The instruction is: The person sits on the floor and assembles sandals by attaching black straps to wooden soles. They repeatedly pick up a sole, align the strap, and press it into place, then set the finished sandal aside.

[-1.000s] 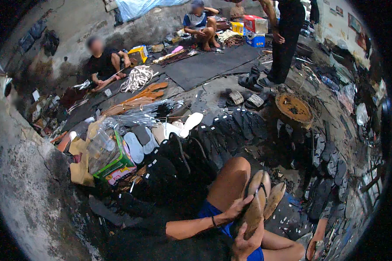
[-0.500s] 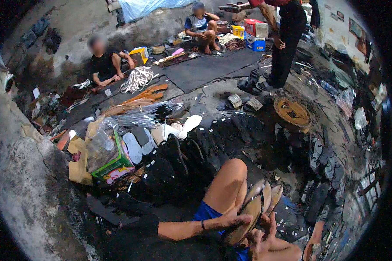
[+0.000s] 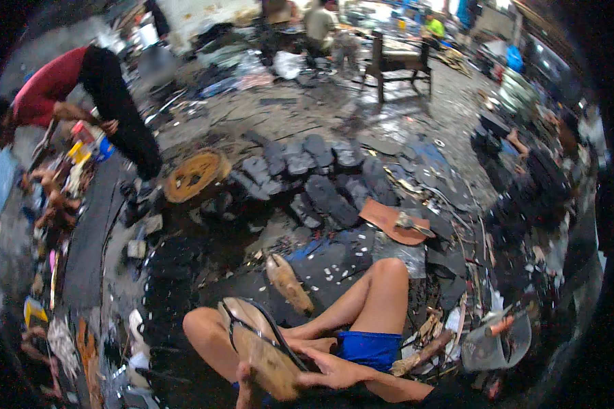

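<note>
A thong sandal (image 3: 251, 315) with black straps sits around a worn, tan foot-shaped wooden form. It is held tilted above my lap, toe end pointing away to the left. My left hand (image 3: 244, 386) grips its near left edge; the thumb shows and the other fingers are hidden. My right hand (image 3: 333, 369) holds the heel end from the right, thumb against the edge and fingers partly hidden behind. Beyond it, between my legs, a second wooden foot form (image 3: 288, 283) lies on the dark floor.
Rows of dark soles (image 3: 314, 160) lie ahead, with a round wooden block (image 3: 196, 176) to their left. A tan leather-like piece (image 3: 396, 221) is at right, above a clear plastic basket (image 3: 496, 344). A person in red (image 3: 51, 85) bends at far left; another person (image 3: 532, 170) sits at right.
The view has swung to the right. My hands still hold the sandal, now with its straps and upper face showing more. The person in red has gone from standing to bending down.
</note>
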`<state>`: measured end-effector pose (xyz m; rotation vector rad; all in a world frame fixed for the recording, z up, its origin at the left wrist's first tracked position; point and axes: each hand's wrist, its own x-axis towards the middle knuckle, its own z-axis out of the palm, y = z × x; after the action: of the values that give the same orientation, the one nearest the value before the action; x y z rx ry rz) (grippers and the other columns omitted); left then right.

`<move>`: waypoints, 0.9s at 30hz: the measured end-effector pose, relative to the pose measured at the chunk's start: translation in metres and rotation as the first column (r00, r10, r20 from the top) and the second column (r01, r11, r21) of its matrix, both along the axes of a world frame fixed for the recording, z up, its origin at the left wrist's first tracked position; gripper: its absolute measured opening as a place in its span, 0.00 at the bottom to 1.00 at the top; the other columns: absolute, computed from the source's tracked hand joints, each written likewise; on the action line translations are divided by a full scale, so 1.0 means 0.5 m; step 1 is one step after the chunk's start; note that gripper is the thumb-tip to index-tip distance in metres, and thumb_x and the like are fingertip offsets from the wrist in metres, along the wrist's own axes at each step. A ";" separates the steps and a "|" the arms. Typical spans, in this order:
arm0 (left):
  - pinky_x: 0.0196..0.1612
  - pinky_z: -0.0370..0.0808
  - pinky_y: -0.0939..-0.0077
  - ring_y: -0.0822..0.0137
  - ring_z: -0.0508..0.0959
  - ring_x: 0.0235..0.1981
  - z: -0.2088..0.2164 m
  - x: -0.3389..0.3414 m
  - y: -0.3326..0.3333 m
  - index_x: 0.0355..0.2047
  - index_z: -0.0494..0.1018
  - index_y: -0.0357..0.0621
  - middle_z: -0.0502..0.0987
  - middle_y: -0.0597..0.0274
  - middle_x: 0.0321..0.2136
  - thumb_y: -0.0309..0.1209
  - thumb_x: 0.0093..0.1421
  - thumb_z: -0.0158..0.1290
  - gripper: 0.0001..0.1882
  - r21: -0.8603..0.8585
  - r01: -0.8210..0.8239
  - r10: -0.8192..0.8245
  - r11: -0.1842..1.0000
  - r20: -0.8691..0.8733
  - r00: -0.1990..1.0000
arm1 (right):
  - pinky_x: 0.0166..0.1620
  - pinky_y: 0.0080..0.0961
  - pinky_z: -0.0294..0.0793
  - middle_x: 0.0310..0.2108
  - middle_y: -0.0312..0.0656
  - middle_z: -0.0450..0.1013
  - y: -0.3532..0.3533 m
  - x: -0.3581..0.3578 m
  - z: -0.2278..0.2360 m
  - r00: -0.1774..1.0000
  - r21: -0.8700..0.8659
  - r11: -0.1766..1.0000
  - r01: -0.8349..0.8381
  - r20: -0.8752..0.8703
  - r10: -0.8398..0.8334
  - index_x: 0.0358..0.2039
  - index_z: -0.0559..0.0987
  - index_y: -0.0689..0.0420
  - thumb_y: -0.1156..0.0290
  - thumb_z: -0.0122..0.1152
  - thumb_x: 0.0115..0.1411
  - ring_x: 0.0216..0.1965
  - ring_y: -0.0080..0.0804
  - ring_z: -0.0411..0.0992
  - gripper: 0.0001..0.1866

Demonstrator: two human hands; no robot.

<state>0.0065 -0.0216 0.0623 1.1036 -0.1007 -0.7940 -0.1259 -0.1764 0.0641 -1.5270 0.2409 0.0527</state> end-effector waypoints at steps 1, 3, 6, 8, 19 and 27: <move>0.57 0.67 0.64 0.63 0.72 0.49 0.024 0.008 0.023 0.43 0.72 0.42 0.74 0.58 0.47 0.47 0.63 0.45 0.21 0.075 -0.063 0.056 0.995 0.086 0.995 | 0.60 0.28 0.59 0.52 0.43 0.67 0.015 0.015 0.004 0.990 0.345 0.938 -0.036 -0.113 0.079 0.57 0.62 0.68 0.55 0.53 0.64 0.56 0.31 0.63 0.31; 0.56 0.67 0.64 0.63 0.72 0.49 0.035 0.042 0.005 0.43 0.72 0.42 0.74 0.58 0.47 0.47 0.63 0.45 0.21 0.169 -0.067 0.036 0.983 0.180 0.983 | 0.55 0.20 0.60 0.49 0.35 0.67 0.080 0.003 -0.104 0.958 0.415 0.885 0.212 -0.265 -0.105 0.57 0.64 0.63 0.56 0.44 0.69 0.52 0.22 0.62 0.25; 0.56 0.67 0.64 0.63 0.72 0.48 0.018 0.076 -0.021 0.43 0.72 0.41 0.74 0.58 0.46 0.46 0.63 0.46 0.21 0.253 -0.030 -0.032 0.967 0.237 0.971 | 0.55 0.19 0.60 0.51 0.35 0.67 0.106 -0.025 -0.099 0.942 0.345 0.900 0.267 -0.292 -0.167 0.56 0.66 0.61 0.53 0.39 0.70 0.52 0.21 0.61 0.25; 0.55 0.67 0.65 0.63 0.72 0.48 0.024 0.080 -0.023 0.43 0.72 0.41 0.74 0.58 0.46 0.46 0.64 0.46 0.21 0.295 0.004 -0.082 0.956 0.251 0.964 | 0.55 0.21 0.61 0.52 0.35 0.67 0.093 -0.020 -0.044 0.966 0.405 0.897 0.180 -0.244 -0.084 0.56 0.68 0.61 0.52 0.38 0.70 0.52 0.21 0.61 0.27; 0.53 0.68 0.66 0.62 0.73 0.46 0.014 0.050 -0.044 0.43 0.72 0.39 0.75 0.58 0.43 0.44 0.64 0.46 0.20 0.438 0.185 -0.307 0.880 0.228 0.924 | 0.52 0.22 0.66 0.45 0.31 0.72 0.189 -0.031 -0.218 0.999 0.684 0.729 0.041 -0.041 -0.017 0.52 0.73 0.56 0.55 0.43 0.69 0.47 0.17 0.66 0.21; 0.51 0.69 0.67 0.62 0.74 0.44 0.040 0.078 -0.056 0.43 0.73 0.38 0.76 0.58 0.41 0.42 0.65 0.46 0.19 0.443 0.079 -0.245 0.893 0.330 0.912 | 0.47 0.19 0.65 0.42 0.30 0.69 0.116 0.019 -0.179 0.986 0.363 0.927 -0.091 -0.100 0.137 0.48 0.73 0.57 0.58 0.45 0.69 0.43 0.16 0.63 0.17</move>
<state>0.0457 -0.0494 0.0822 1.6760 -0.3670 -0.7634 -0.1165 -0.1182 -0.0252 -1.1727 0.2269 0.2717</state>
